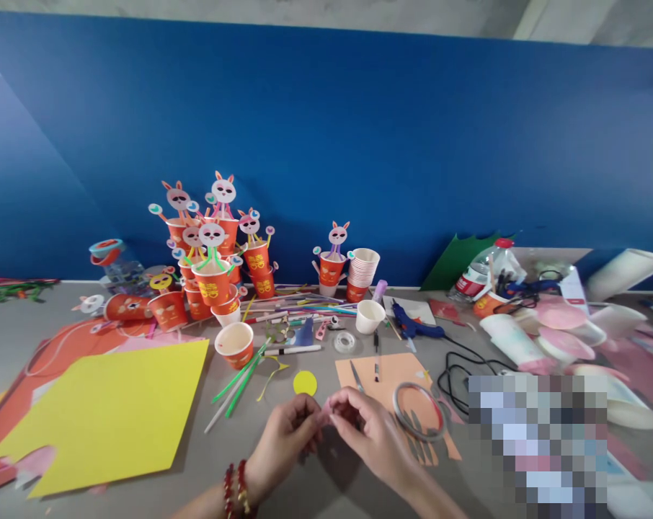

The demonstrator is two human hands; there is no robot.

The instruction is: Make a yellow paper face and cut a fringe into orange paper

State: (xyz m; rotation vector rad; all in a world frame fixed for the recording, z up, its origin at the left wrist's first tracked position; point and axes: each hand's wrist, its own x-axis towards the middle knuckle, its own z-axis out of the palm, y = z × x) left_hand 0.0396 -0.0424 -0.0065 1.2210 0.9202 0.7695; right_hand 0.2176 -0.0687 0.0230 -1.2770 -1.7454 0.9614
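My left hand [291,432] and my right hand [362,429] meet at the front middle of the table, fingertips pinched together. Between them is a small pink piece [325,414], mostly covered by the fingers; what it is made of cannot be told. Just beyond the left fingers lies a yellow paper circle [305,383]. A peach paper sheet [396,367] is beyond and right of my right hand, with a roll of tape [396,404] on it. Green straws [241,393] and an orange paper cup [243,357] stand or lie to the left.
Orange cups with rabbit-faced figures [212,236] are stacked at the back left. A large yellow sheet [126,411] covers the left side. A blue glue gun [413,321] with a black cord [450,375] lies back right. Pink-tinted paper cups [513,342] are piled at right.
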